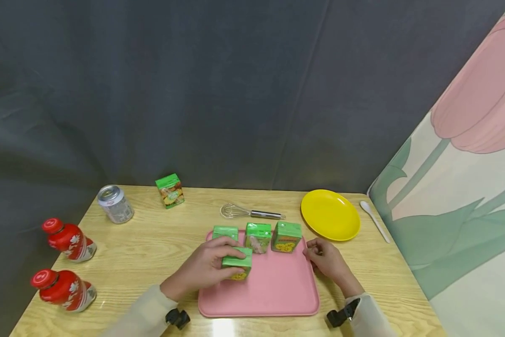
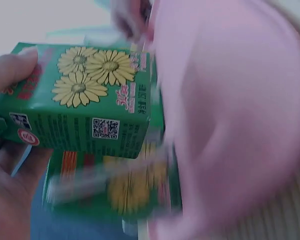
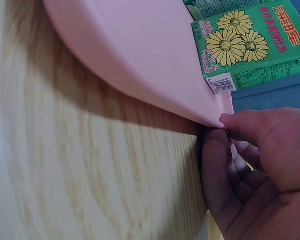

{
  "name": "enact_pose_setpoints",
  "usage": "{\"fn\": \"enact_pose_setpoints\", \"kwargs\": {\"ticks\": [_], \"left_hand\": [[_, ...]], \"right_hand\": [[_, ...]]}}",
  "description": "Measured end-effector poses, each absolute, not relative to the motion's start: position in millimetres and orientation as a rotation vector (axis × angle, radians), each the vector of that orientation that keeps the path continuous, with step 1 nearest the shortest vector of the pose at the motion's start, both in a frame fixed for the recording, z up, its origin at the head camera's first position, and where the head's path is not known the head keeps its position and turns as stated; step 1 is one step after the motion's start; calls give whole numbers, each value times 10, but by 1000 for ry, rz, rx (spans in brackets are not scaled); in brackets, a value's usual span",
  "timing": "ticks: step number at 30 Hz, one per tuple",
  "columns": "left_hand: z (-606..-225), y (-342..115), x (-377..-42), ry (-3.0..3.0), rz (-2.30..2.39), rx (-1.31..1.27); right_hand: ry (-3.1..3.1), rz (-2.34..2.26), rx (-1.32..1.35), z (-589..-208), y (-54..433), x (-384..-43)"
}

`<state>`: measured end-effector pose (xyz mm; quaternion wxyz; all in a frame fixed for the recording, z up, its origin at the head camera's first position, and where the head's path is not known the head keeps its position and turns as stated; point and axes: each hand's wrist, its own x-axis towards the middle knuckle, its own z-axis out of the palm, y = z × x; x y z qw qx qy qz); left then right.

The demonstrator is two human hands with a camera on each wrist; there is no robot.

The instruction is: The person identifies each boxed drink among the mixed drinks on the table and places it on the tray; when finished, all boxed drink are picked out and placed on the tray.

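Observation:
My left hand [image 1: 208, 264] grips a green drink carton [image 1: 241, 262] with yellow flowers on it, thumb and fingers around its sides, over the left part of a pink tray [image 1: 281, 288]. In the left wrist view the held carton [image 2: 85, 95] overlaps another flowered carton [image 2: 125, 185]. Along the tray's far side stand three green cartons: one at the left [image 1: 225, 232] partly behind my hand, one in the middle [image 1: 258, 238] and one at the right [image 1: 286, 238]. My right hand [image 1: 328, 260] pinches the tray's right rim between thumb and curled fingers, close to the right carton [image 3: 250, 42].
Behind the tray lies a whisk [image 1: 252, 213]. A yellow plate [image 1: 330, 215] and a white spoon [image 1: 375, 222] are at the right. Far left are a silver can [image 1: 115, 204], another green carton [image 1: 170, 191] and two red-capped bottles, one farther [image 1: 70, 240] and one nearer [image 1: 64, 290].

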<state>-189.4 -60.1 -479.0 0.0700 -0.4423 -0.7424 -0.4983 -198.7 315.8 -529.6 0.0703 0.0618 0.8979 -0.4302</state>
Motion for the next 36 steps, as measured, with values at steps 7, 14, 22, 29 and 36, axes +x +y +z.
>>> {"fn": "enact_pose_setpoints", "kwargs": {"ticks": [7,14,22,29,36], "left_hand": [[-4848,47,-1953,-2276,-1437,-1393],[-4900,396,-2000,-2314,-1478,-1412],[-4914,489,-1972,-2471,-1480,-1401],[-4540,192,-1970,-2400,-1570,-1376],[-4213,-828,-2451,-2294,-1673,-871]], "right_hand": [[2708,-1335,173,-5290,3155,-1969],[2696,-1342,188,-5309,3156,-1974],[2704,-1313,166,-5308,3186,-1985],[2683,-1337,198,-5292,3194,-1973],[2643,-1378,228,-5307,3175,-1984]]}}
